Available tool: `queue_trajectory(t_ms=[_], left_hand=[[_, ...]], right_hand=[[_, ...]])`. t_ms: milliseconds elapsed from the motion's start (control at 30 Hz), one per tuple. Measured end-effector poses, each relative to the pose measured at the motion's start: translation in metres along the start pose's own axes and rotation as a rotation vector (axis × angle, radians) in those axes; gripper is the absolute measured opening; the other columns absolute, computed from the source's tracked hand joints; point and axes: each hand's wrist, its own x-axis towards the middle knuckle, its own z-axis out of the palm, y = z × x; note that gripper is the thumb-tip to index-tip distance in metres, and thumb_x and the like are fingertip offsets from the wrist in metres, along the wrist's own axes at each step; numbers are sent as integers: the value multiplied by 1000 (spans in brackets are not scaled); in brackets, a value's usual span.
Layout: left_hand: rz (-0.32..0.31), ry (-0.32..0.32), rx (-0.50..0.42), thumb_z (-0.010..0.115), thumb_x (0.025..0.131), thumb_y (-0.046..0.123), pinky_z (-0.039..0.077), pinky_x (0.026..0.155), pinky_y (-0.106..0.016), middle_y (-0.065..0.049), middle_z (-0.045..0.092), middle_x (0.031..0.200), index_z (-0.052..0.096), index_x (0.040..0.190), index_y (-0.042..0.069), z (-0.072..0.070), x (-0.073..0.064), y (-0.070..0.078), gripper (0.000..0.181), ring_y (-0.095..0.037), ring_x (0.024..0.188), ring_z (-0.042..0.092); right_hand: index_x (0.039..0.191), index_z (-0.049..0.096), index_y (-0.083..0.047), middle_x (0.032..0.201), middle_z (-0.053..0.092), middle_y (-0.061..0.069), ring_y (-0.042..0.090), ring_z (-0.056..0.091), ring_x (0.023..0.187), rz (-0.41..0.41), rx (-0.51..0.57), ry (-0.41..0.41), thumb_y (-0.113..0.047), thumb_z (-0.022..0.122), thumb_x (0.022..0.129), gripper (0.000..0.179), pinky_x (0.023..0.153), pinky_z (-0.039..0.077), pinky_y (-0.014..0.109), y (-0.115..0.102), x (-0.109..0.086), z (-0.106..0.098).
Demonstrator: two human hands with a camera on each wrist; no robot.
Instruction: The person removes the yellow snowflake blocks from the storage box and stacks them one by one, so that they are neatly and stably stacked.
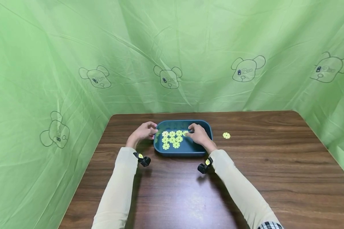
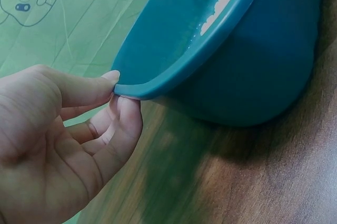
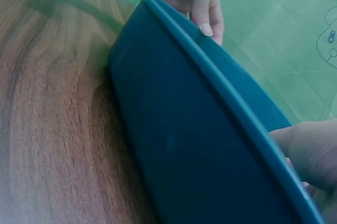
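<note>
A dark blue rectangular basin (image 1: 181, 154) stands on the wooden table. Inside it lie several yellow flower-shaped pieces (image 1: 172, 140), set close together in rows on the left part of its floor. My left hand (image 1: 143, 131) pinches the basin's left rim (image 2: 150, 88) between thumb and fingers. Over the basin's inside reaches my right hand (image 1: 200, 135), its thumb and fingertips at a yellow flower-shaped piece at the right end of the back row, which they partly cover. The right wrist view shows mostly the basin's outer wall (image 3: 174, 129), which hides that hand's fingertips.
One more yellow flower-shaped piece (image 1: 226, 135) lies on the table (image 1: 275, 159), right of the basin. A green sheet (image 1: 206, 41) with printed bear heads hangs behind the table and at both sides. Each wrist carries a small black camera (image 1: 144, 161).
</note>
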Motion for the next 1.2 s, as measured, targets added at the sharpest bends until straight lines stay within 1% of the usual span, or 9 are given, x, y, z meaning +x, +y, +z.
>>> queue_trajectory(t_ms=[133,367,433,533,667,867,967,1033,1200], left_hand=[[-13,-22,-24,53,96,5,46,96,-54,-16,50,100,41,134,-2,0,-1,2,40,-20,77,54],[-19,-39,-15,52,95,2,45,98,-55,-17,49,97,40,134,-5,2,-16,18,41,-23,79,54],[-17,-38,-15,52,95,2,44,99,-56,-18,50,99,40,134,-5,3,-19,20,41,-24,80,55],[-15,-36,-13,51,96,2,43,99,-56,-20,50,103,39,135,-6,3,-21,22,42,-25,82,55],[-24,-36,-13,52,96,2,45,99,-54,-22,50,107,39,136,-5,3,-21,22,43,-25,84,55],[-30,-34,-11,52,96,3,46,98,-52,-19,50,103,40,135,-5,3,-20,22,42,-22,82,55],[-27,-31,-5,52,96,3,46,98,-53,-16,50,100,40,135,-4,3,-20,22,41,-22,81,55],[-28,-30,-8,52,96,3,45,98,-54,-16,49,99,40,135,-4,3,-20,22,41,-22,81,55],[-6,-6,0,54,96,5,49,93,-50,-10,49,94,42,134,-1,1,-4,5,40,-17,76,54]], right_hand=[[126,56,-5,118,56,17,30,54,108,15,-72,-36,-25,67,90,43,90,47,44,1,0,1],[131,56,-7,121,53,17,29,49,108,0,-170,-82,-25,66,91,45,90,45,43,1,3,2],[130,58,-9,122,53,17,28,49,107,-11,-214,-84,-25,67,90,44,91,45,43,1,4,3],[125,61,-12,120,52,16,29,51,103,-13,-279,-71,-26,68,89,38,88,47,44,0,5,5],[113,62,-14,115,50,13,29,53,96,22,-319,-54,-27,70,88,30,81,49,44,-2,5,8],[94,59,-9,103,51,10,25,51,88,55,-304,-38,-27,75,84,26,76,47,39,-4,4,5],[88,62,-8,97,57,8,22,54,85,43,-272,-31,-24,75,84,20,75,49,37,-4,4,3],[85,66,-9,95,62,5,20,55,82,40,-226,-35,-22,73,85,15,73,48,34,-3,4,1],[86,69,-9,91,64,3,17,55,78,39,-73,-43,-20,66,90,12,70,45,28,-4,2,-7]])
